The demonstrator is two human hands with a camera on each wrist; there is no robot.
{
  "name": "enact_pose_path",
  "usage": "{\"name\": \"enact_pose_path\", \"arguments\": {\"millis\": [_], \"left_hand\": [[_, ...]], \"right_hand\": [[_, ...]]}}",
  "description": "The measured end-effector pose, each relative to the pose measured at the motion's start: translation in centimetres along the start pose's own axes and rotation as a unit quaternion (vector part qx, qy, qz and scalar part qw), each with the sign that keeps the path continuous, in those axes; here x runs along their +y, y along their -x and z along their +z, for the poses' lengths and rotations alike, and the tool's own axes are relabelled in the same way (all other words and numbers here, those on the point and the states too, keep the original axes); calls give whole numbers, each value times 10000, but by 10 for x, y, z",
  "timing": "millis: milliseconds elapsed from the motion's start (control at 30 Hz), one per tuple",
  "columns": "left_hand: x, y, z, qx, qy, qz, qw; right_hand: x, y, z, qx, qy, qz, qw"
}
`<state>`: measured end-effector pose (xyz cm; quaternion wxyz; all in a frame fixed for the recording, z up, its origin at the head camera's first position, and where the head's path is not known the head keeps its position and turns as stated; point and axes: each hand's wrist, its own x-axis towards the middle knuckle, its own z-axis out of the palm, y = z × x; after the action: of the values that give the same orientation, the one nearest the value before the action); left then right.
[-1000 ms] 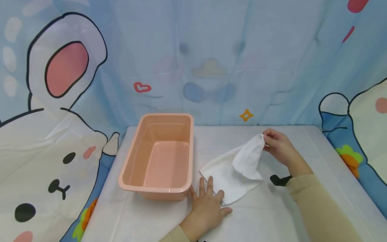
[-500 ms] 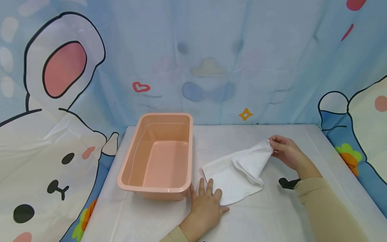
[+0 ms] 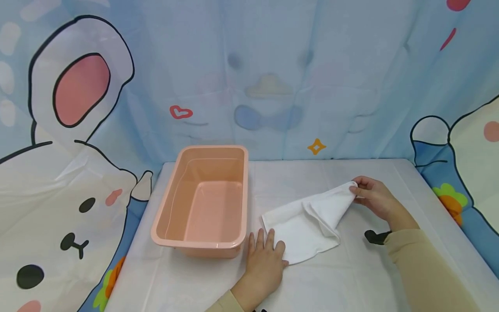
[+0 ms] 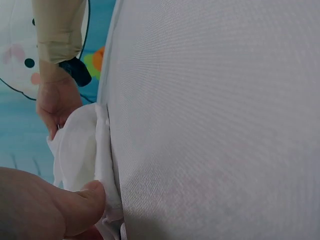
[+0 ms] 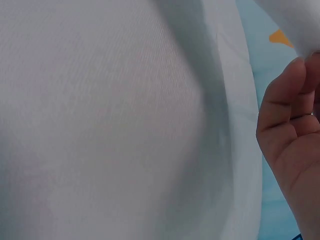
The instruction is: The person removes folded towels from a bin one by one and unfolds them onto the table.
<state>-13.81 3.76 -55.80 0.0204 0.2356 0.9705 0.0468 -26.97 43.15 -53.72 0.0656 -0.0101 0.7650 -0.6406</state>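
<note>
A white cloth [image 3: 308,225] lies partly on the table, its far right corner raised and a loose fold across its middle. My right hand [image 3: 376,199] pinches that raised corner between thumb and fingers; the right wrist view shows the pinch, with the fingers [image 5: 285,95] at the cloth's tip. At the near left edge of the cloth, my left hand [image 3: 265,264] lies palm down with its fingers extended. In the left wrist view, its thumb [image 4: 90,202] is against the cloth's edge.
Left of the cloth stands a peach plastic basin [image 3: 244,203], with nothing inside, close to my left fingers. The white-covered table [image 3: 327,286] ends at a blue cartoon-printed curtain [image 3: 343,65] behind and at both sides.
My right hand has moved right and slightly toward me, drawing the cloth's corner outward and flattening its fold. My left thumb has drawn in toward the cloth.
</note>
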Motion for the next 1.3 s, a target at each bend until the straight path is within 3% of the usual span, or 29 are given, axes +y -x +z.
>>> {"name": "enact_pose_path", "arguments": {"millis": [433,700,833,967,1133,1300], "left_hand": [[-3,-1,0,6,-61,2,10000],[-4,1,-3,-61,40,-27,10000],[-4,1,-6,-141,160,16,9998],[-4,0,-5,-221,244,55,9994],[-3,0,-6,-235,261,52,9994],[-1,1,-5,-271,238,88,9993]], "right_hand": [[16,2,-20,149,796,546,9952],[20,0,-26,259,1139,1322,9843],[14,0,-22,558,2006,1302,9694],[-6,1,-3,867,3066,1034,9422],[-35,3,38,641,3480,638,9331],[-45,11,78,452,3674,563,9273]]}}
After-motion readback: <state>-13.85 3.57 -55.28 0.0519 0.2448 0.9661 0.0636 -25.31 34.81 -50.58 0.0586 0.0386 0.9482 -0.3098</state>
